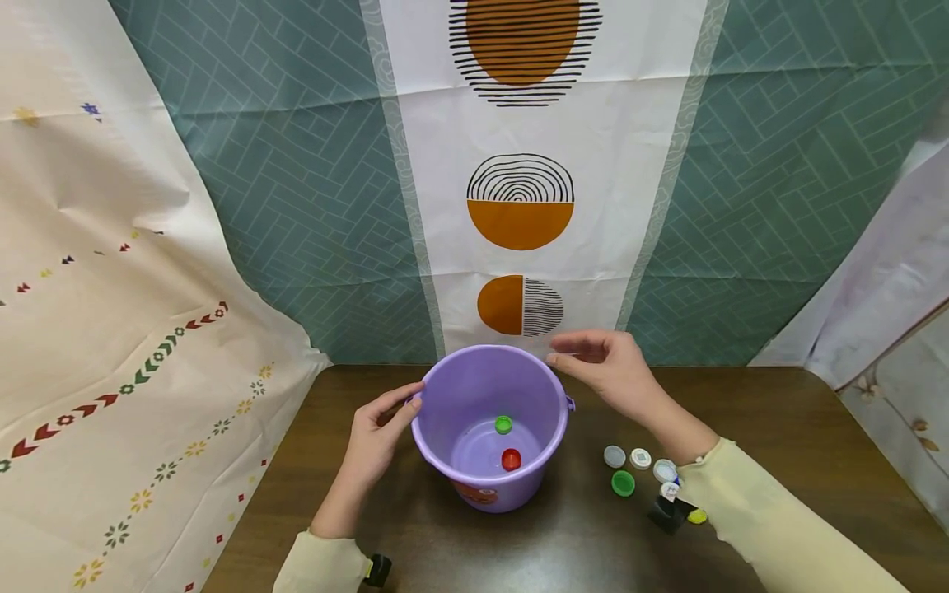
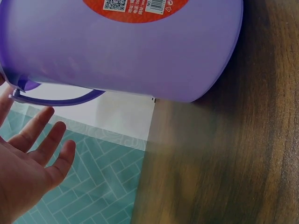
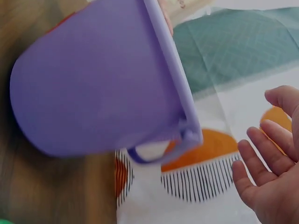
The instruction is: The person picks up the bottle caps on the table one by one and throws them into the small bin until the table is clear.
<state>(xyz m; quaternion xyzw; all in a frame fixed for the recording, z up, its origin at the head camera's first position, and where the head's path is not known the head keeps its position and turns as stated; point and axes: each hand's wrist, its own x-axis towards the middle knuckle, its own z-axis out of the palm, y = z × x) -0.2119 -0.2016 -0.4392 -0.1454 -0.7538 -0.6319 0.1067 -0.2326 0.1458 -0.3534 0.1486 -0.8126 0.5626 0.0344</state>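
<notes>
The left hand (image 1: 374,436) comes in low, its thumb and index finger pinching the left rim of a round purple plastic bucket (image 1: 519,496); its other three fingers fan out, free of the wall in the left wrist view. The right hand (image 1: 614,371) hovers just beside the right rim, thumb parted from gently bent fingers, relaxed and holding nothing.

The bucket stands upright on a dark brown wooden table (image 1: 474,564), between the two hands. On its floor lie a small round green cap (image 1: 503,425) and, nearer the front, a round red cap (image 1: 511,459), apart from each other. The bucket's smooth wall bears a red-orange label (image 2: 135,16) with printed codes, and a thin purple handle (image 2: 60,101) hangs off its rim.

Right of it, beneath the right forearm, sit a grey-white cap (image 1: 614,456), a second green cap (image 1: 623,483), other whitish caps (image 1: 641,459) and a partly hidden yellow piece (image 1: 697,516).
</notes>
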